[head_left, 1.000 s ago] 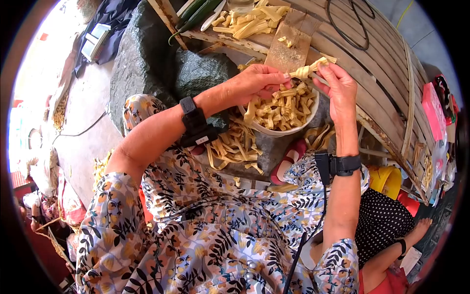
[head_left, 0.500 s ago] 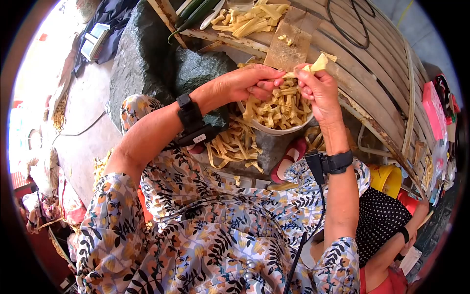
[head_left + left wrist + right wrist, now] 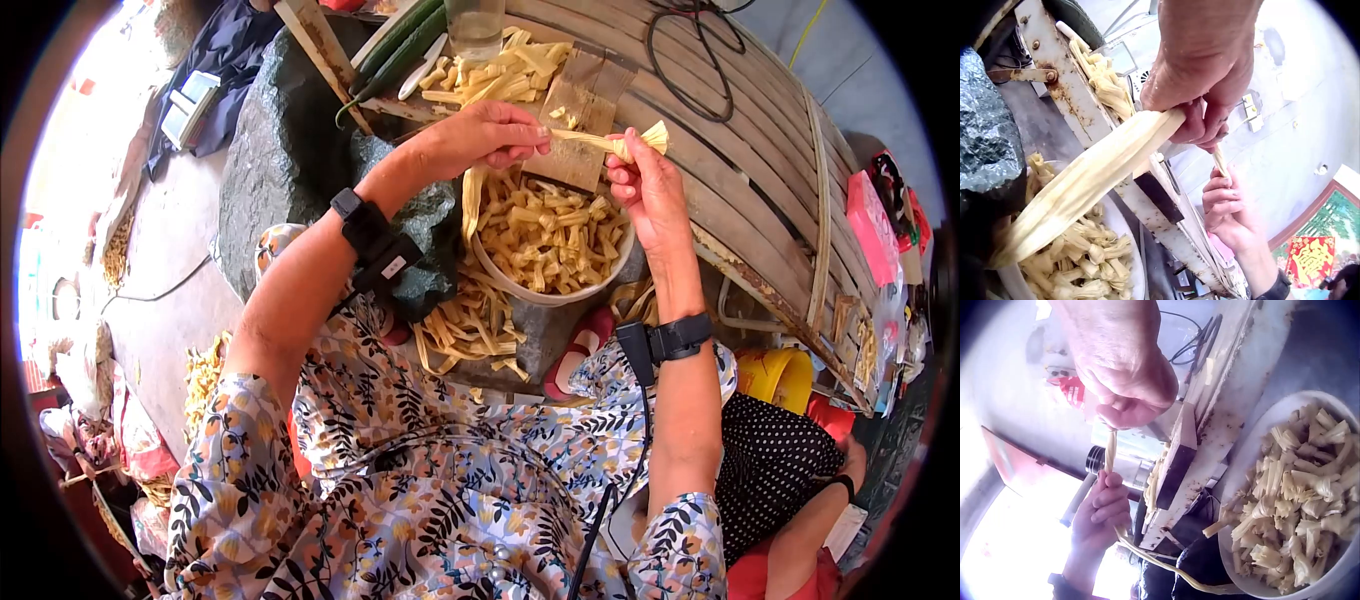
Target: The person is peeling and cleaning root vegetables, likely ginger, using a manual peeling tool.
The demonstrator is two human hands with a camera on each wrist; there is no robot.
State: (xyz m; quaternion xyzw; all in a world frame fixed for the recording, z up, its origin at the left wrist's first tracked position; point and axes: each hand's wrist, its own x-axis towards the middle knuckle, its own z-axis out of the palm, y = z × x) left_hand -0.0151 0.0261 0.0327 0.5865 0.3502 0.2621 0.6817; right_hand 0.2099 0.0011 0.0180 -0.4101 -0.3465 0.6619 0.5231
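A pale yellow fibrous strip (image 3: 582, 137) is stretched between the two hands above a round white bowl (image 3: 560, 298). My left hand (image 3: 487, 137) pinches it at one side, and a long flat tail of the strip (image 3: 1088, 181) hangs from this hand toward the bowl. With curled fingers my right hand (image 3: 652, 195) grips the other end, where a frayed, fanned-out tip (image 3: 655, 137) sticks up past the thumb. Short knotted strips (image 3: 1297, 494) fill the bowl, which stands below and in front of both hands.
Beyond the bowl, a small wooden board (image 3: 575, 145) lies on a slatted bench (image 3: 740, 180) beside a pile of strips (image 3: 510, 68), a glass jar (image 3: 475, 30) and cucumbers (image 3: 400, 45). Loose strips (image 3: 465, 325) lie left of the bowl, near a dark rock-like mass (image 3: 265, 170).
My hands have drawn apart, the left moving left and away from the bowl, pulling the strip out between them. The fanned tip now shows above the right hand. The head view has shifted slightly.
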